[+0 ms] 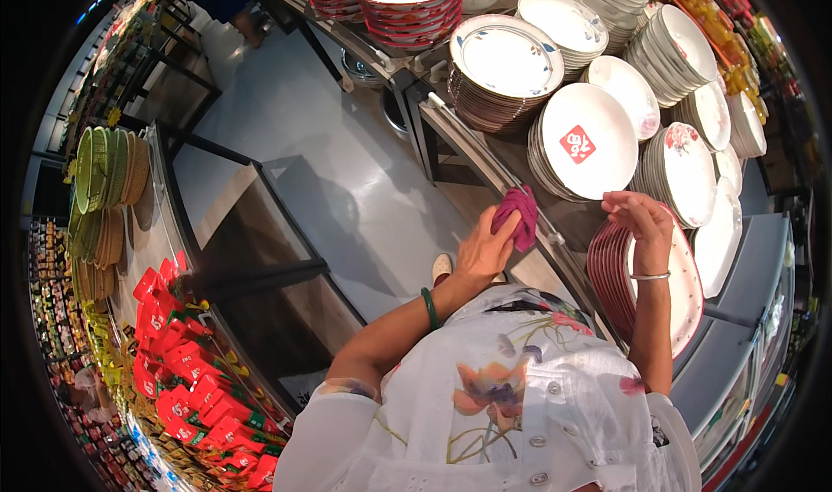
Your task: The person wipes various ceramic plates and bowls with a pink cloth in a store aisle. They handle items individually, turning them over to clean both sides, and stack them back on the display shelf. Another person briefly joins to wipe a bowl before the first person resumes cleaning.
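Gripped in my left hand (482,253) is a crumpled magenta cloth (520,219), at the front edge of the display shelf (497,176). My right hand (640,217) appears to hold nothing; its fingers are loosely bent and slightly apart. It is over red-rimmed oval plates (679,290) standing tilted in a row. Just beyond its fingertips lies the rim of a round white plate (604,118) with a red diamond print, the front one of a leaning stack. Whether the fingers touch that rim, I cannot tell.
Stacked blue-patterned plates (507,56), red-rimmed enamel bowls (406,4) and flower-printed plates (689,173) crowd the shelf. Across the grey floor aisle (325,160), another shelf holds woven baskets (97,173) and red packets (195,368). A person's legs (247,27) show at the top left.
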Available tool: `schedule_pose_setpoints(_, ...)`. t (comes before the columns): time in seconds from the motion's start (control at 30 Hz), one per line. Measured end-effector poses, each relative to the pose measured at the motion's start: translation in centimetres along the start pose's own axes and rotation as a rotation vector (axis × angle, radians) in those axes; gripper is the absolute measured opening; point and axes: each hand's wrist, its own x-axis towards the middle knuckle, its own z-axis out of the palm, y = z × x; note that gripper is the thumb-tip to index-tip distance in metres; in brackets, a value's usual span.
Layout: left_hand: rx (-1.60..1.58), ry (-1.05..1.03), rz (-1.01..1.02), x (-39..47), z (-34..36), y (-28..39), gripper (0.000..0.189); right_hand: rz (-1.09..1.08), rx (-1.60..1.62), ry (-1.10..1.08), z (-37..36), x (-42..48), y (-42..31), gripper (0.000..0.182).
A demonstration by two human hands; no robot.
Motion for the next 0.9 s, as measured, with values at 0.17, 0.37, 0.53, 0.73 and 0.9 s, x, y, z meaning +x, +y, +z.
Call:
schedule_pose_setpoints(0.17, 0.249, -0.233, -0.028, 1.1, -0.1, -1.9, 0.056, 0.014, 0.035, -0.024, 0.8, 0.3, 0.6, 0.025)
schedule_pose_setpoints(0.37, 0.517, -0.123, 0.103, 6.4, -3.9, -7.3, 0.056, 0.003, 0.059, -0.044, 1.1, 0.8, 0.4, 0.026)
schedule_pose_setpoints(0.53, 0.622, -0.045, -0.099, 12.0, -9.0, -11.0, 0.05, 0.003, 0.091, -0.046, 1.3, 0.3, 1.0, 0.025)
schedule_pose_setpoints(0.73, 0.549, 0.055, -0.237, 12.6, -8.3, -11.4, 0.05, -0.026, 0.127, -0.032, 1.5, -0.5, 1.0, 0.024)
schedule_pose_setpoints(0.9, 0.29, -0.023, -0.126, 8.2, -5.0, -8.0, 0.049, -0.03, 0.133, -0.04, 1.3, -1.3, 0.8, 0.024)
